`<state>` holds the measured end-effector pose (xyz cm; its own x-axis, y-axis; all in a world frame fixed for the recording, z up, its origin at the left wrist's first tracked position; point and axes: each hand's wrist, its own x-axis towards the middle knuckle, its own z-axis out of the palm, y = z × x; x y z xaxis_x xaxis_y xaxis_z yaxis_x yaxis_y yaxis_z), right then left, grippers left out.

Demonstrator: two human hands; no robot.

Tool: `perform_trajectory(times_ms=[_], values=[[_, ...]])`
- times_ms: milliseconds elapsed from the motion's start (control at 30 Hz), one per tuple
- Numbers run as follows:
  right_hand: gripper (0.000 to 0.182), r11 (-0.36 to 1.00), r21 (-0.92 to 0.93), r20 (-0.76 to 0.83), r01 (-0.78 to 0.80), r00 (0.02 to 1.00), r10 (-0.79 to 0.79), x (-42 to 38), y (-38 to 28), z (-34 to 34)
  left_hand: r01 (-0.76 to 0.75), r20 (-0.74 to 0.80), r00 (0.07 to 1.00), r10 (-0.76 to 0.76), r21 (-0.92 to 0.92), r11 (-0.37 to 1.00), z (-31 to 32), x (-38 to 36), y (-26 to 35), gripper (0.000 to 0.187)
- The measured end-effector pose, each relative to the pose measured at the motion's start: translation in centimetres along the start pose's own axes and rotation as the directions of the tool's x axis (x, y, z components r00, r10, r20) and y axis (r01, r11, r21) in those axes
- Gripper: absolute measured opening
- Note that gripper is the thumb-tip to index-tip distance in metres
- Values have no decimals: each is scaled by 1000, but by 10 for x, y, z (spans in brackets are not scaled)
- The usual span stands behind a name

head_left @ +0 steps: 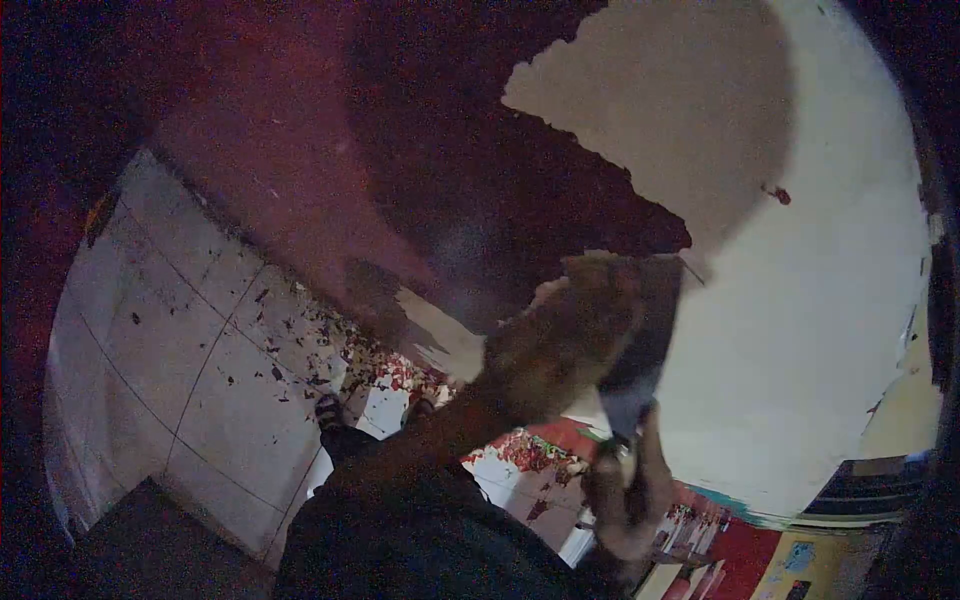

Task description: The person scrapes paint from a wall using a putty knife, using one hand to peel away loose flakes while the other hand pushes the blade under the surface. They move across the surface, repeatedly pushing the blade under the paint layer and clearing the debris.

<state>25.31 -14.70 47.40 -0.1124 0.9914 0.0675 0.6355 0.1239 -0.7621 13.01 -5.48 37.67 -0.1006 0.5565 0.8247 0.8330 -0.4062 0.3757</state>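
Observation:
A metal scraper [645, 350] lies with its wide edge against a wall, where dark red paint [450, 150] meets a bare pale patch [650, 130]. My right hand [635, 485] is closed around the scraper's handle, below the blade. From the lower left my left arm reaches across, and my left hand [590, 310] overlaps the blade's left side near its edge. That hand is dark and blurred, so I cannot tell how its fingers are bent. A small red flake [777, 194] clings to the pale wall on the right.
Red and dark paint chips [390, 372] lie scattered on the tiled floor [190, 350] along the wall's foot, around my feet [328, 410]. More red scraps [530, 450] lie beyond my legs. Colourful goods or posters [800, 555] show at the lower right. A dark block [165, 540] stands lower left.

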Motion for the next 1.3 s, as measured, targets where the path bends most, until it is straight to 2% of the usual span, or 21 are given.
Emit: perform_trajectory(times_ms=[33,100,200,267,367,433,467,600,667,700,733,767,800,833,900,967,1033,1100,1133,1200,1300], values=[[61,998,-23,8,58,998,-58,0,-6,-5,-17,-21,1000,14,-125,992,-1,-1,3,53],[55,982,-169,86,80,994,-66,4,-8,-10,-21,-34,999,15,-177,984,1,1,4,54],[59,985,-136,-35,110,993,-115,-5,16,-10,-31,-30,999,26,-189,981,1,1,7,55],[58,989,-124,-37,83,995,-88,-9,19,-14,-51,-9,999,51,-192,980,2,-3,15,56],[56,981,-186,50,45,998,-37,3,4,-1,48,161,987,-6,-263,964,8,-1,7,54],[55,959,-213,71,186,982,-174,6,9,1,6,-70,997,-28,-291,957,2,5,3,54],[55,966,-191,58,172,985,-164,4,9,0,-18,-184,982,-38,-297,955,-1,9,1,54],[55,982,-185,41,35,999,-27,1,8,0,27,93,996,-13,-157,987,4,5,-10,52],[56,981,-192,31,28,999,-22,6,6,9,-98,171,982,83,85,991,6,2,-9,49],[56,986,-166,12,31,999,-30,6,2,8,-236,177,966,185,331,913,11,-6,-4,48],[57,989,-141,-7,36,999,-37,6,-2,6,-346,212,938,274,548,762,10,-7,0,46],[56,981,15,-3,-196,981,196,7,-17,1,-287,175,957,230,487,825,11,-7,-1,44],[58,992,-20,-5,-121,993,121,8,-12,5,-226,138,973,185,419,879,11,-6,-1,43],[59,997,-55,-6,-46,999,46,10,-8,9,13,83,996,-13,-1,1000,-6,11,-2,40],[61,994,-103,-14,22,1000,-24,19,-8,19,100,-164,977,-137,-213,972,-11,20,-13,29],[60,997,-73,4,-13,1000,13,14,-19,12,40,-155,984,-87,-284,958,0,11,-2,32],[56,996,24,1,-88,996,88,4,-12,-4,-76,-252,968,1,-290,954,4,8,5,33],[56,995,-89,-3,55,998,-55,11,-16,1,71,-123,990,-69,12,997,41,4,18,31],[56,982,-146,-3,119,993,-121,12,-16,3,58,-235,969,-73,-70,996,39,8,11,30],[57,990,-130,-4,48,999,-48,8,-2,-1,-22,-449,890,-79,-217,976,34,17,-3,27],[58,997,-73,-47,-8,999,5,-5,3,-10,43,-311,935,-170,-377,925,16,10,-2,26]])
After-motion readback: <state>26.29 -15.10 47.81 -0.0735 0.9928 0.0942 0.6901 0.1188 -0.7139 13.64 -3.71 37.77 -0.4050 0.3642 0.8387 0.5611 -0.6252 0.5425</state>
